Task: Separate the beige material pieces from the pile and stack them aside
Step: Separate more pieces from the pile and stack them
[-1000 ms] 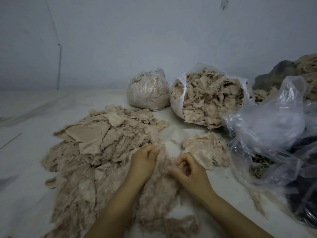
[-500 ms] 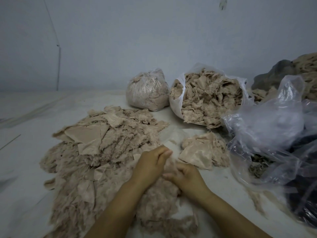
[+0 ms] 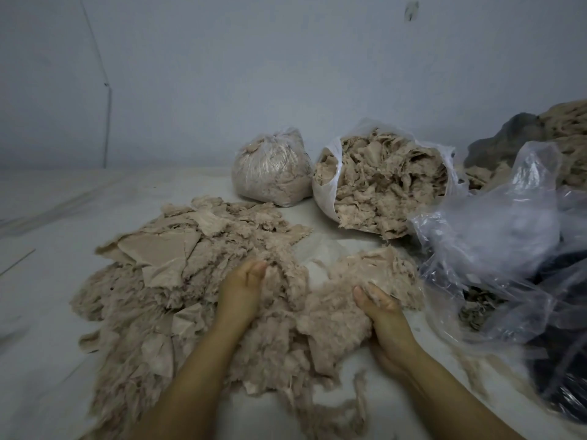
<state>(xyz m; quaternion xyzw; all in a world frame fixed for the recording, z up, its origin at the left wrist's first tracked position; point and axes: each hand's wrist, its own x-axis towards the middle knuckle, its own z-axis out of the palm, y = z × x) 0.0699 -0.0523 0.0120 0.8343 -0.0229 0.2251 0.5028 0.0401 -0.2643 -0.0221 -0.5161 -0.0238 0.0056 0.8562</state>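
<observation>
While the left hand (image 3: 242,289) lies palm-down on the pile (image 3: 178,281) of beige material spread over the pale floor (image 3: 47,312), its fingertips curl into the fluff at the pile's right edge. The right hand (image 3: 379,315) grips a fuzzy beige piece (image 3: 330,315), thumb on top, fingers hidden beneath. This piece lies between the pile and the small stack (image 3: 381,271) just beside the right hand. Behind stand a tied bag (image 3: 273,168) and an open bag (image 3: 381,182), both holding beige scraps. Crumpled clear plastic (image 3: 495,249) lies to the right.
</observation>
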